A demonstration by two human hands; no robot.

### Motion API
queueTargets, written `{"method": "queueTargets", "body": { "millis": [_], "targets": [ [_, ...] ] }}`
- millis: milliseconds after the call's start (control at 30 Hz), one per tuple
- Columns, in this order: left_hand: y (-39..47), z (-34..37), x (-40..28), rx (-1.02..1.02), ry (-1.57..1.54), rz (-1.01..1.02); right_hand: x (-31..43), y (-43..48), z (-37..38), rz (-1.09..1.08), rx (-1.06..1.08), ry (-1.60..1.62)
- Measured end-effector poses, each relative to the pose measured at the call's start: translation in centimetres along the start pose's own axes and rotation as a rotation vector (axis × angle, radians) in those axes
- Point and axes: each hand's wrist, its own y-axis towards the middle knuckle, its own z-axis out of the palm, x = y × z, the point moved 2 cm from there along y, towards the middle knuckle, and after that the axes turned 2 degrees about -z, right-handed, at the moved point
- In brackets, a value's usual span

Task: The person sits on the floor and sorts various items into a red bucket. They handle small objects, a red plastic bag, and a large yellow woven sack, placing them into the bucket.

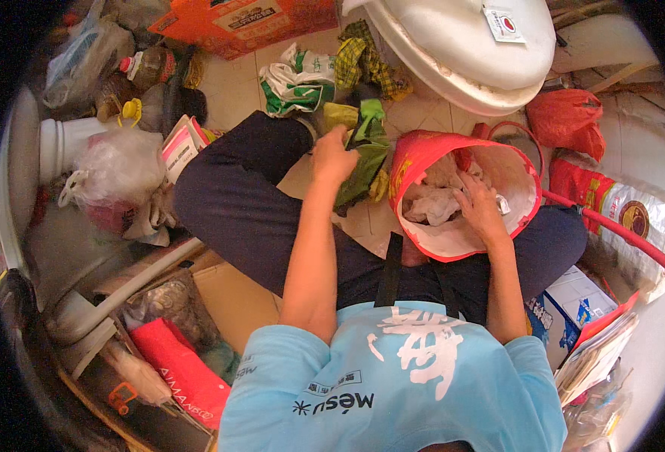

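My left hand (334, 156) is over the floor between my legs, its thumb against a dark green plastic bag (373, 144). Whether the fingers grip that bag is unclear. A crumpled yellowish piece (341, 115) lies just beyond the fingertips. My right hand (482, 210) reaches into a wide-mouthed red bag (468, 253) with a pale lining, which leans against my right thigh. Its fingers are spread over crumpled whitish plastic bags (431, 204) inside. Another yellow scrap (378, 185) is on the floor between the green bag and the red one.
A white lidded tub (479, 51) stands ahead with a small sachet on top. White-and-green (298, 85) and yellow checked (360, 56) bags lie ahead. A red pole (620, 226) crosses at right, beside a red knotted bag (567, 121). Bottles (148, 68) and a stuffed clear bag (120, 164) crowd the left.
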Motion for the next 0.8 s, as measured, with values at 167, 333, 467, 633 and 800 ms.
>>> {"method": "queueTargets", "body": {
  "millis": [167, 333, 467, 633, 800],
  "targets": [
    [-2.6, -6.7, -2.5, -0.020, -0.390, 0.192, 1.5, 0.1, -2.0, -0.029, -0.106, 0.198],
    [-5.5, -11.8, -5.1, -0.002, -0.548, 0.297, 6.4, 3.2, -7.3, -0.046, -0.139, 0.660],
    [-7.5, -14.6, -6.5, -0.029, -0.809, 0.331, 10.7, 7.6, -10.5, -0.375, -0.303, 0.546],
    [-8.6, -15.9, -8.5, 0.135, -1.399, 0.370, 15.8, 13.1, -11.8, -0.580, -0.093, 0.646],
    [-8.6, -16.4, -6.9, 0.484, -1.745, 0.773, 21.2, 13.9, -10.2, -0.693, 0.200, 0.870]
  ]
}}
